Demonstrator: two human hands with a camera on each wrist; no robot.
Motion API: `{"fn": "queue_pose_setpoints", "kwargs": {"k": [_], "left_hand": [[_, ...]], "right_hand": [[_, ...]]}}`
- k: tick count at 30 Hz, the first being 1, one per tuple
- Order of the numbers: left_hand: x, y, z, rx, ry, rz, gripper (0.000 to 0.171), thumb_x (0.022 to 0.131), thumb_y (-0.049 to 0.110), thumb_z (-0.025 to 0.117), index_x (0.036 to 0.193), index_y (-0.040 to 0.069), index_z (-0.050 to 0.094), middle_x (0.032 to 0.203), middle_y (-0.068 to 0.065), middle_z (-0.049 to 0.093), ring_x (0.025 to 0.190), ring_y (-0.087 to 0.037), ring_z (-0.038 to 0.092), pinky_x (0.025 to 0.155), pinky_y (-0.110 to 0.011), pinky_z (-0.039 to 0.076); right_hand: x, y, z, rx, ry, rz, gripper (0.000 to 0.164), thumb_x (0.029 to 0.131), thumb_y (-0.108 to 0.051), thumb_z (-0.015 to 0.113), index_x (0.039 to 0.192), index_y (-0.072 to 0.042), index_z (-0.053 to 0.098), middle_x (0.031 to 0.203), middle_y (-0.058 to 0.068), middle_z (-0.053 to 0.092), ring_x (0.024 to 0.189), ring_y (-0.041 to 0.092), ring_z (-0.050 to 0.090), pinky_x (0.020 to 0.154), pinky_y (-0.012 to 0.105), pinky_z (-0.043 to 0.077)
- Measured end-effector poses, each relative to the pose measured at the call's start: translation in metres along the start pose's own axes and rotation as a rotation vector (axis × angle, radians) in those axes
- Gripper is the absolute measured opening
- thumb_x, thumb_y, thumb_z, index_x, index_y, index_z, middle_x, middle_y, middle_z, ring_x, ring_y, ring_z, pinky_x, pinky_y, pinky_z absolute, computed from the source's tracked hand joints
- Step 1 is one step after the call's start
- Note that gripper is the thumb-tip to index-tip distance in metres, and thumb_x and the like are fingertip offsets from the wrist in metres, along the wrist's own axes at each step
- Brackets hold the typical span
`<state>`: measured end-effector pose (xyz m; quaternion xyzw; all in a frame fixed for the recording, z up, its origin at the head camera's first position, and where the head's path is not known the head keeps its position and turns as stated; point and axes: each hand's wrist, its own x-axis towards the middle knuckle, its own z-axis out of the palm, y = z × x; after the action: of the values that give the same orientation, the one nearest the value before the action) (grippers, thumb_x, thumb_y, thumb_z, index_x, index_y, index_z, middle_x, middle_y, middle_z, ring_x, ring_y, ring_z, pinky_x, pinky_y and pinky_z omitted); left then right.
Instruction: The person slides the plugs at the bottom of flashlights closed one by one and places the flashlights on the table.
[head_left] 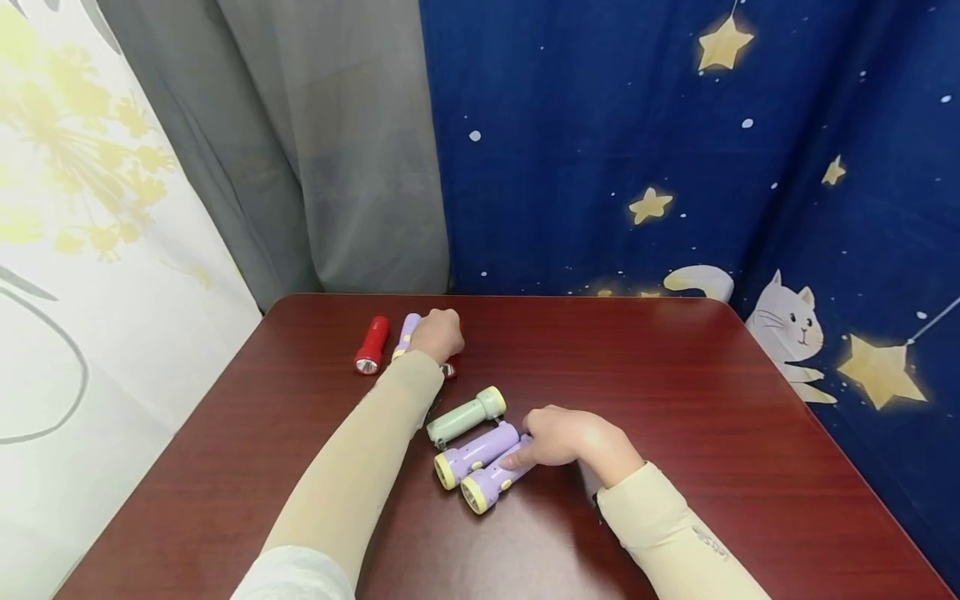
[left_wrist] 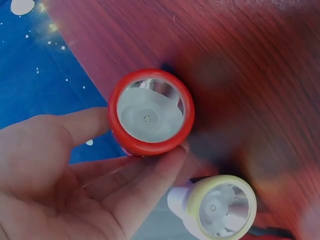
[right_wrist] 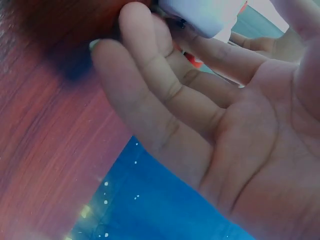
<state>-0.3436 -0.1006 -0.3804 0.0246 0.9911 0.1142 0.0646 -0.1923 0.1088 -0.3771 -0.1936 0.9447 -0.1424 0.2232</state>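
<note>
My left hand (head_left: 438, 335) is at the far left part of the table, thumb and fingers around a red flashlight (left_wrist: 150, 148) whose lens faces the wrist camera. Mostly hidden by that hand in the head view, it lies beside a purple flashlight (head_left: 406, 335) with a yellow rim. Nearer the middle, my right hand (head_left: 566, 437) grips the back end of another purple flashlight (head_left: 486, 487), thumb along its body. Right alongside lies one more purple flashlight (head_left: 474, 455), with a pale green flashlight (head_left: 463, 419) behind it, pointing the opposite way.
A second red flashlight (head_left: 372, 345) lies at the far left, lens towards me. The dark red wooden table (head_left: 675, 367) ends at a grey curtain (head_left: 367, 150) and a blue starry curtain (head_left: 570, 167). A white patterned cloth (head_left: 112, 333) hangs at the left.
</note>
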Motion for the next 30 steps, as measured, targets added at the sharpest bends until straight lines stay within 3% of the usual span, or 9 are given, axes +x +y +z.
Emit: {"fn": "queue_pose_setpoints", "kwargs": {"k": [3, 4, 6, 10, 11, 14, 19, 24, 30], "left_hand": [[0.004, -0.002, 0.001, 0.017, -0.015, -0.021, 0.021, 0.095, 0.015, 0.068, 0.111, 0.005, 0.077, 0.114, -0.016, 0.077, 0.091, -0.030, 0.070, 0.080, -0.041, 0.061], [0.015, -0.011, 0.009, 0.016, -0.008, -0.010, 0.021, 0.094, 0.018, 0.070, 0.109, 0.007, 0.077, 0.113, -0.015, 0.077, 0.090, -0.028, 0.070, 0.078, -0.040, 0.061], [0.016, -0.013, 0.008, 0.024, -0.012, -0.017, 0.020, 0.093, 0.019, 0.071, 0.108, 0.007, 0.077, 0.113, -0.015, 0.077, 0.092, -0.028, 0.071, 0.079, -0.041, 0.061], [0.012, -0.013, 0.006, 0.034, 0.018, 0.012, 0.019, 0.093, 0.018, 0.070, 0.107, 0.007, 0.077, 0.112, -0.015, 0.078, 0.092, -0.028, 0.074, 0.083, -0.043, 0.062], [0.000, -0.005, -0.002, 0.048, 0.027, 0.006, 0.018, 0.094, 0.016, 0.068, 0.107, 0.006, 0.077, 0.113, -0.016, 0.078, 0.094, -0.030, 0.075, 0.086, -0.045, 0.062], [-0.007, -0.002, -0.007, 0.078, 0.090, 0.034, 0.016, 0.096, 0.013, 0.065, 0.102, 0.006, 0.077, 0.111, -0.017, 0.079, 0.094, -0.032, 0.077, 0.087, -0.047, 0.063], [-0.008, -0.003, -0.010, 0.096, 0.122, 0.037, 0.013, 0.096, 0.013, 0.062, 0.096, 0.007, 0.074, 0.107, -0.016, 0.079, 0.094, -0.034, 0.077, 0.087, -0.049, 0.063], [-0.004, -0.009, -0.008, 0.075, 0.132, 0.049, 0.015, 0.096, 0.013, 0.062, 0.095, 0.006, 0.074, 0.102, -0.017, 0.079, 0.090, -0.034, 0.076, 0.089, -0.050, 0.063], [0.001, -0.010, -0.012, 0.036, 0.114, 0.027, 0.014, 0.096, 0.013, 0.062, 0.098, 0.006, 0.073, 0.106, -0.018, 0.078, 0.093, -0.038, 0.074, 0.085, -0.051, 0.063]], "right_hand": [[0.001, 0.001, 0.001, 0.002, 0.001, -0.012, 0.043, 0.087, -0.050, 0.085, 0.097, -0.009, 0.074, 0.084, -0.001, 0.065, 0.083, 0.017, 0.058, 0.081, 0.038, 0.051], [0.001, 0.002, 0.000, 0.001, 0.002, -0.017, 0.042, 0.087, -0.049, 0.085, 0.094, -0.009, 0.074, 0.082, -0.001, 0.064, 0.082, 0.016, 0.057, 0.079, 0.037, 0.050], [0.001, 0.003, 0.000, 0.002, 0.003, -0.024, 0.040, 0.086, -0.048, 0.086, 0.087, -0.011, 0.072, 0.076, -0.003, 0.059, 0.077, 0.015, 0.054, 0.073, 0.034, 0.046], [0.000, 0.006, -0.001, 0.049, -0.008, 0.001, 0.039, 0.084, -0.044, 0.089, 0.077, -0.012, 0.069, 0.065, -0.003, 0.056, 0.063, 0.012, 0.053, 0.062, 0.028, 0.043], [-0.001, 0.007, -0.002, 0.073, -0.013, 0.009, 0.037, 0.084, -0.042, 0.090, 0.077, -0.011, 0.070, 0.064, -0.002, 0.056, 0.060, 0.012, 0.054, 0.059, 0.027, 0.043], [-0.002, 0.011, -0.002, 0.147, -0.038, 0.033, 0.034, 0.083, -0.038, 0.092, 0.088, -0.009, 0.075, 0.064, 0.000, 0.061, 0.056, 0.013, 0.056, 0.054, 0.025, 0.046], [-0.001, 0.018, -0.001, 0.217, -0.090, 0.041, 0.039, 0.081, -0.031, 0.094, 0.105, -0.009, 0.073, 0.074, 0.004, 0.064, 0.061, 0.016, 0.059, 0.056, 0.028, 0.051], [-0.001, 0.025, -0.003, 0.220, -0.106, 0.009, 0.043, 0.075, -0.027, 0.098, 0.096, -0.009, 0.064, 0.075, 0.006, 0.065, 0.063, 0.018, 0.064, 0.060, 0.034, 0.059], [-0.003, 0.029, -0.015, 0.226, -0.082, -0.037, 0.034, 0.077, -0.018, 0.096, 0.083, -0.010, 0.064, 0.085, 0.005, 0.064, 0.060, 0.022, 0.073, 0.063, 0.030, 0.061]]}}
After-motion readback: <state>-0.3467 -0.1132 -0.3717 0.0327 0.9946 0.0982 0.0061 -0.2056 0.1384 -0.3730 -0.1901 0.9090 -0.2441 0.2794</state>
